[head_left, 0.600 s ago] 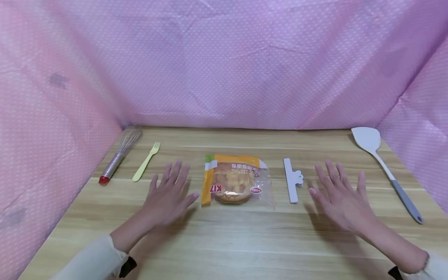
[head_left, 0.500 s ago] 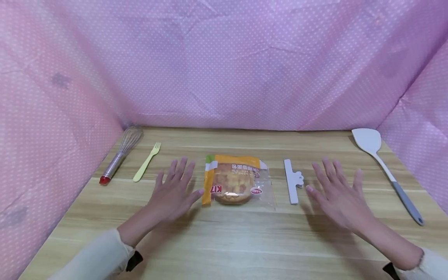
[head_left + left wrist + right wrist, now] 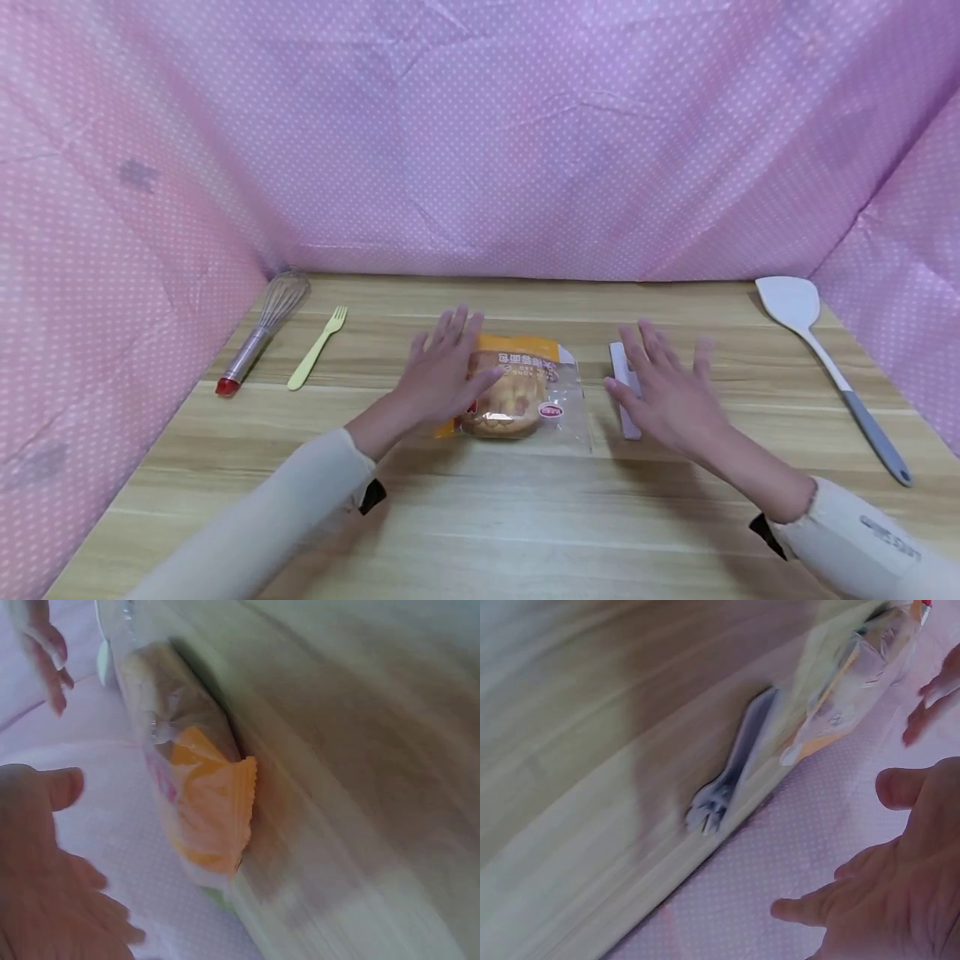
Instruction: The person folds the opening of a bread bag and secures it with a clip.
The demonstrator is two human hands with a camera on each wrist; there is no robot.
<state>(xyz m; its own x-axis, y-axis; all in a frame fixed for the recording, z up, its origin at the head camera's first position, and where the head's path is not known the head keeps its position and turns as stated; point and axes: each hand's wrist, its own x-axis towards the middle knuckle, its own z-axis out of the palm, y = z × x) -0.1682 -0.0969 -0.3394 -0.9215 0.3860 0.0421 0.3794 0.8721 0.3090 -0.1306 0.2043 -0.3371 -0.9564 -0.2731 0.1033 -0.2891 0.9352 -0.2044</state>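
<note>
A round bread in a clear and orange wrapper [image 3: 517, 400] lies flat at the middle of the table. Over its left part hovers my left hand [image 3: 438, 375], fingers spread and holding nothing; the left wrist view shows a gap between that hand and the wrapper [image 3: 206, 802]. To the right of the bread is a white bag clip [image 3: 622, 387], partly hidden in the head view by my right hand [image 3: 671, 400]. That hand is above the clip with its fingers apart. In the right wrist view the whole clip [image 3: 739, 761] shows, untouched on the wood.
A whisk [image 3: 266, 329] with a red end and a pale yellow fork [image 3: 318, 348] lie at the left of the wooden table [image 3: 480, 525]. At the right is a white spatula [image 3: 832, 367] with a grey handle. Pink dotted cloth [image 3: 480, 150] encloses the back and sides.
My left hand has moved right, from beside the bread to over its left part. The right hand has shifted left and now covers part of the bag clip.
</note>
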